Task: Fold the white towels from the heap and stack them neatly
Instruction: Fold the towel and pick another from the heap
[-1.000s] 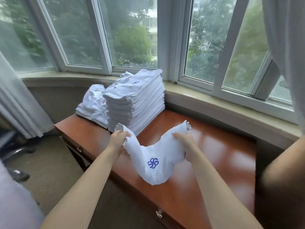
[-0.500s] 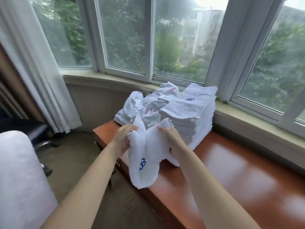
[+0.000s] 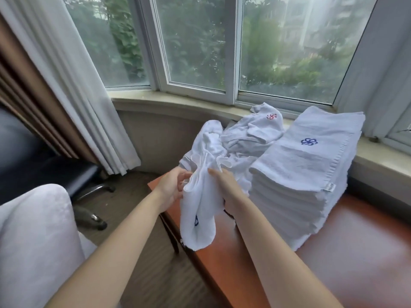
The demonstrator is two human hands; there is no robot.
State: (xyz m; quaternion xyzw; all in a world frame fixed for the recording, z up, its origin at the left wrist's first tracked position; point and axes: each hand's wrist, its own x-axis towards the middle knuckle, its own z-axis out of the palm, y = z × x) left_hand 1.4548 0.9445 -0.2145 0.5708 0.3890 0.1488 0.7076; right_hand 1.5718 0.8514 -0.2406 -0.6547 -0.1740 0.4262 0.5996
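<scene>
White towel (image 3: 200, 203) hanging doubled over the near left corner of the bench (image 3: 333, 274), pinched at its top edges between left hand (image 3: 171, 190) and right hand (image 3: 224, 185), both grips closed on cloth. Lying just beyond: loose heap (image 3: 246, 138). Standing right of it, touching: folded stack (image 3: 300, 185).

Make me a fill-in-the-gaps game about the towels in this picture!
1. The logo on top of the folded stack is ____.
2. The logo on the crumpled heap is ____.
3. The hanging towel is held by ____ hands.
4. The stack sits on a wooden ____.

Missing words: blue; red; two; table
</scene>
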